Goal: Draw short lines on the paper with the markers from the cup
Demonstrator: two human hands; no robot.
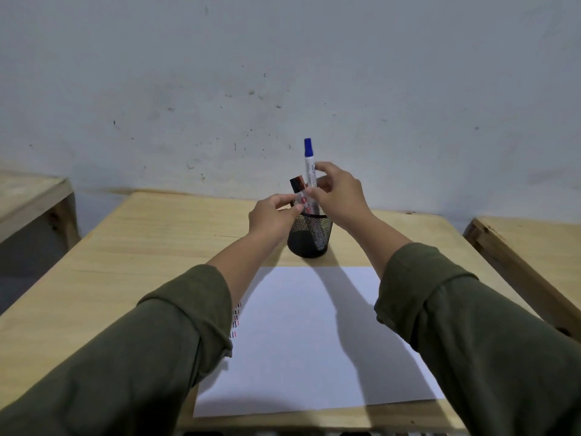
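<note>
wooden table [151, 247] with paper [301, 335], mesh cup [309, 237]

Blue marker [308, 162]: upright, cap up, above black mesh cup [310, 236]. Two markers [300, 191] lean inside. White paper [309, 335]: flat, short lines [236, 319] at left edge.

light wooden table [141, 247]; second wooden table [28, 193] left, third [528, 247] right; scuffed pale wall [283, 73] behind.
</note>
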